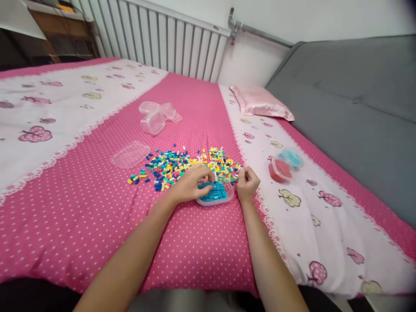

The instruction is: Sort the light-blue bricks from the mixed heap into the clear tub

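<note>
Centre of the frame: a clear open container [215, 203] stands on the pink bed [195, 247], filled across much of its floor with small blue bricks [215, 193] set close together in rows; the left hand [192, 182] reaches over its left side, thumb and fingers curved with a gap between them; the right hand [248, 183] is beside its right edge, fingers curled in, and whether it holds a brick cannot be told. Just beyond the container, a loose spread of mixed bricks [170, 164] shows blue, green, yellow, white and red. Right of centre: a container with red contents [281, 171] rests against or just before a container with light-blue contents [291, 158]; single pieces inside are too blurred to tell. Left of centre: a clear lid [131, 154] lies flat; above it, a cluster of clear containers [153, 122].
</note>
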Available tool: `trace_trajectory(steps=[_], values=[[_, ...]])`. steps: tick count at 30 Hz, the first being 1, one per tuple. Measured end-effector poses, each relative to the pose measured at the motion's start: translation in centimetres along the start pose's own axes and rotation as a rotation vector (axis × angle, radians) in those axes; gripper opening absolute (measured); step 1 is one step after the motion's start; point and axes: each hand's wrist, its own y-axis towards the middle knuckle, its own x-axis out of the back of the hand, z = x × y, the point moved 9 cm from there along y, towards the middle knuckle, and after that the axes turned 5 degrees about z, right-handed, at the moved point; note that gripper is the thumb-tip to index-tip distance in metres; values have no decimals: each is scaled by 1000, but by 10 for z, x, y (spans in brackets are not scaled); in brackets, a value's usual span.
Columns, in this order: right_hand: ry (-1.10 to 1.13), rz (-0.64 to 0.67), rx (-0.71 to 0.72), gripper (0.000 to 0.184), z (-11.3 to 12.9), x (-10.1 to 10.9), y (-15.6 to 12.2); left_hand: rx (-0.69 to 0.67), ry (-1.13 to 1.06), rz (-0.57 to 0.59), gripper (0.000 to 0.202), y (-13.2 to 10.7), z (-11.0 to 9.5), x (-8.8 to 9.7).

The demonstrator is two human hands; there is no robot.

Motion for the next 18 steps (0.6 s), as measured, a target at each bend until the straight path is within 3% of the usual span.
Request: trace_trajectory(steps=[3, 9, 13, 18], values=[[-2, 115, 38, 35, 21, 0, 0, 34, -14, -3, 12, -6, 2, 1], [-13, 520, 210, 18, 93, -15, -11, 84, -48, 55, 10, -3, 3, -2], [-78, 504, 199, 14, 105, -18, -9, 104, -37, 77, 11, 14, 2, -2], [-99, 416, 82, 14, 88, -6, -10, -6, -36, 154, 7, 39, -9, -11]])
